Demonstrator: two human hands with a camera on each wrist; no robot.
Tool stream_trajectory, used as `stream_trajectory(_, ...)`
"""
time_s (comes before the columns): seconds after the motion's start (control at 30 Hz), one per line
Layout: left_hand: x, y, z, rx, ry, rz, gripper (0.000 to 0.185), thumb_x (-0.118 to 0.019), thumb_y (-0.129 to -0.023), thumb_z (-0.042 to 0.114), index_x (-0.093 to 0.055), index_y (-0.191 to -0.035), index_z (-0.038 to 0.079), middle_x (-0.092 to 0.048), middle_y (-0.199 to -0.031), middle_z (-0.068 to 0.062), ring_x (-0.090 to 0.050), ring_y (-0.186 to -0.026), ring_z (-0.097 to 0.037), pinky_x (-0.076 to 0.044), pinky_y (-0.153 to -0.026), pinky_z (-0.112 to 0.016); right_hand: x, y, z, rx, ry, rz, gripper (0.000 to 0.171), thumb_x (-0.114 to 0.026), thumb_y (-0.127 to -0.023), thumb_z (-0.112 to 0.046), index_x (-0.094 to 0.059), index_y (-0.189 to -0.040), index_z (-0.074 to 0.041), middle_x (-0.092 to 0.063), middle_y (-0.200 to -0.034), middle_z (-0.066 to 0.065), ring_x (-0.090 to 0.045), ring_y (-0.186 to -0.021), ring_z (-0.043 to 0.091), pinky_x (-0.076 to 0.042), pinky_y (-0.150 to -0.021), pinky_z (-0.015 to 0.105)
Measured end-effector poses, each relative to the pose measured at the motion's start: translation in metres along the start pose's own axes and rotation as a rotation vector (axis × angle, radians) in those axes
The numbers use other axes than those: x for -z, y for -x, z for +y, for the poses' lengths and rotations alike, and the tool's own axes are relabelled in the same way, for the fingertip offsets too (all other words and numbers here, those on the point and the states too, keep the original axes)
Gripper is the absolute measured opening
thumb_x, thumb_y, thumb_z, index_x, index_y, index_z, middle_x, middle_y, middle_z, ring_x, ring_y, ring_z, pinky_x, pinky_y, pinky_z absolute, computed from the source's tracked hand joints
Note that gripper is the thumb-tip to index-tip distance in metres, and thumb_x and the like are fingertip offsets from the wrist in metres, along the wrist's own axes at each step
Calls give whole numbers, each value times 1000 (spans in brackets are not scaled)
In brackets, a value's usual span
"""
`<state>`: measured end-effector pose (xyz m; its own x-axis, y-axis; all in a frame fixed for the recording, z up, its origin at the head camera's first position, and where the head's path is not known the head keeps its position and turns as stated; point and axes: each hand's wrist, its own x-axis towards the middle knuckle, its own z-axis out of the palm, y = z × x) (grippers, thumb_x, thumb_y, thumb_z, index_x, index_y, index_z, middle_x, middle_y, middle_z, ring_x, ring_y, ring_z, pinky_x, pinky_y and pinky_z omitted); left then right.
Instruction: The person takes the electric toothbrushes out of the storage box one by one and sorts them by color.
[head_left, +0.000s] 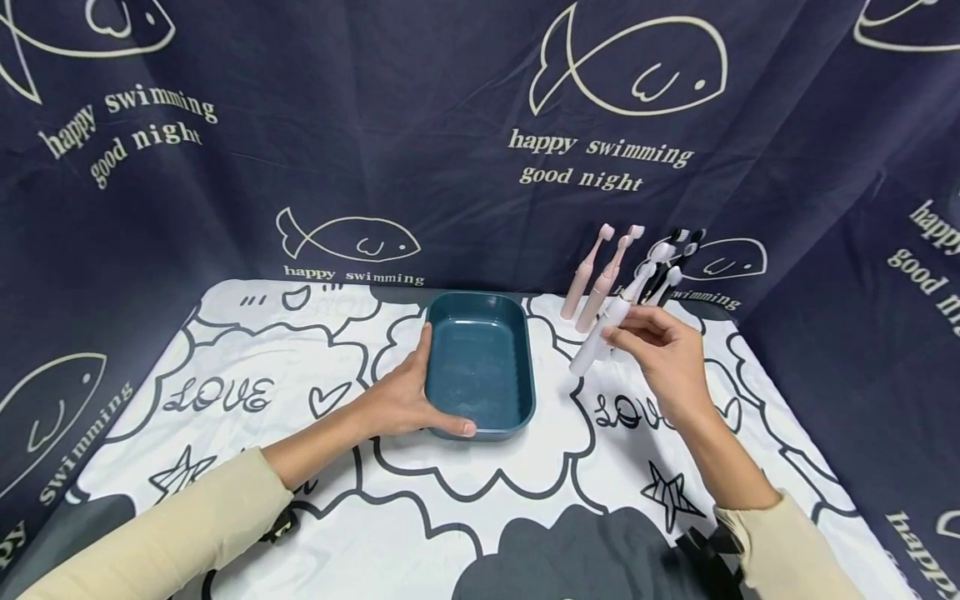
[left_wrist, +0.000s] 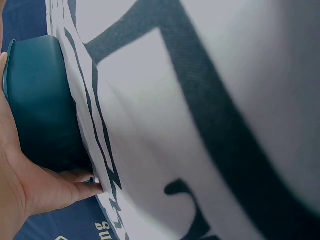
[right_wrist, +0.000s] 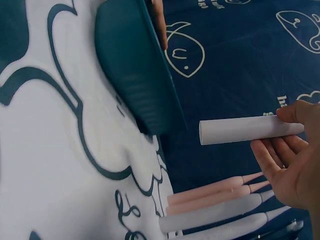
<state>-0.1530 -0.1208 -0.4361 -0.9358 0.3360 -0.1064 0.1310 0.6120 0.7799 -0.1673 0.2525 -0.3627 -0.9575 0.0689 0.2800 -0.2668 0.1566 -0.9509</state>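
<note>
A teal rectangular container (head_left: 480, 367) sits in the middle of the table, its inside bare. My left hand (head_left: 401, 400) holds it at the left side, thumb over the near rim; in the left wrist view, the fingers reach low along its wall (left_wrist: 45, 105). To the right of the container, my right hand (head_left: 667, 358) pinches a white electric toothbrush (head_left: 600, 337) by its handle, between thumb and fingers. The toothbrush is raised and tilted, with its handle's base toward the container. In the right wrist view, the handle (right_wrist: 235, 130) shows plainly, its upper end covered by fingers.
Behind my right hand stand two pink electric toothbrushes (head_left: 581, 283), more white ones (head_left: 670, 282) and black ones (head_left: 693, 243), partly hidden. A patterned white cloth (head_left: 255, 467) covers the table. Dark blue fabric (head_left: 420, 108) printed with fish hangs behind and at both sides.
</note>
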Motion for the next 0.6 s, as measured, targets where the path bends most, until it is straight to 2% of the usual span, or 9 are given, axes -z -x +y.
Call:
stream_trajectory(0.23, 1, 0, 0, -8, 6, -3, 178, -103, -63, 74, 23, -179, 27, -12, -191, -18, -28, -173, -40, -37, -134, -64, 7, 2, 7, -8, 41, 41, 22, -88, -94, 3, -84, -112, -10, -83, -93, -16, -79, -86, -1, -62, -85, 13)
stream_trajectory(0.6, 0, 0, 1, -1, 2, -7, 177, -103, -64, 74, 24, -179, 30, -11, -191, -17, -27, -174, -39, -36, -135, -64, 20, 3, 23, -54, 235, 63, 30, -91, -96, -10, -81, -123, -3, -79, -94, -27, -76, -90, -6, -59, -86, 10)
